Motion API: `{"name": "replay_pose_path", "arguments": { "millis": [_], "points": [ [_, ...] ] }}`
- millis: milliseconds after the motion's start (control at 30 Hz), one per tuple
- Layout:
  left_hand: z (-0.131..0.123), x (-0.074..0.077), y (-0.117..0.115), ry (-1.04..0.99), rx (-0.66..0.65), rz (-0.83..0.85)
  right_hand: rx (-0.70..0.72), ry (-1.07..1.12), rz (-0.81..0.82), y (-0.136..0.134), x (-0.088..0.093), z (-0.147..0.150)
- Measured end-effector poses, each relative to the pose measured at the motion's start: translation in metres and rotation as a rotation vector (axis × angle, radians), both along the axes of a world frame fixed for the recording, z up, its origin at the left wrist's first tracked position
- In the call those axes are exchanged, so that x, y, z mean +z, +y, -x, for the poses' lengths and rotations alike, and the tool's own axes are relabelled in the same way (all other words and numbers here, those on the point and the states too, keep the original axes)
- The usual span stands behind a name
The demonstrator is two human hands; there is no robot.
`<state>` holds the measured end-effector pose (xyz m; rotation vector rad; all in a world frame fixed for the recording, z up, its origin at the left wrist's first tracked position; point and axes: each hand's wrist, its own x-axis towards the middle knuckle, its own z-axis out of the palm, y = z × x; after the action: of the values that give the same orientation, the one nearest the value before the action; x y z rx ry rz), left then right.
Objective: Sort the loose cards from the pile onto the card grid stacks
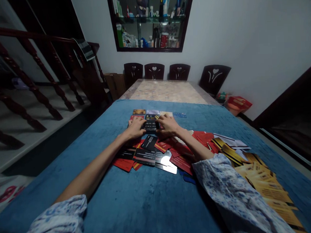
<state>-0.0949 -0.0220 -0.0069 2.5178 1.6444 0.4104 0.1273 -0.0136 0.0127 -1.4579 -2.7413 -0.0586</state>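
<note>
A black card (151, 126) with pale print lies between my two hands. My left hand (135, 127) grips its left edge with bent fingers and thumb. On the opposite edge my right hand (168, 125) is closed in the same way. Just behind is a row of cards: a dark VIP card (152, 117), a gold card (139, 112), a pale card (153, 112) and a blue card (180, 115). A red card (138, 117) is partly covered by my left fingers. Nearer to me spreads a loose heap of red and black cards (145, 156), partly under my right forearm.
Gold cards (269, 185) fan out along the right side of the blue tablecloth (118, 204). White cards (231, 140) lie by them. Beyond the cloth the bare stone tabletop (164, 90) shows, with several dark chairs (155, 72) behind. A wooden railing (37, 80) stands left.
</note>
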Motion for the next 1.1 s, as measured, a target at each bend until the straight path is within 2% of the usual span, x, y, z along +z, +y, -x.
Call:
{"name": "replay_pose_path", "arguments": {
  "millis": [367,633,1100],
  "points": [
    [-0.004,-0.006,0.027,0.029,0.031,0.055,-0.054,-0.034,0.018,0.018,-0.006,0.004],
    [0.000,-0.011,0.033,0.035,0.009,0.087,-0.048,0.002,0.040,0.025,-0.016,0.003],
    [0.003,-0.016,0.037,0.034,0.006,0.081,-0.054,0.015,0.055,0.023,-0.018,0.003]
  ]
}}
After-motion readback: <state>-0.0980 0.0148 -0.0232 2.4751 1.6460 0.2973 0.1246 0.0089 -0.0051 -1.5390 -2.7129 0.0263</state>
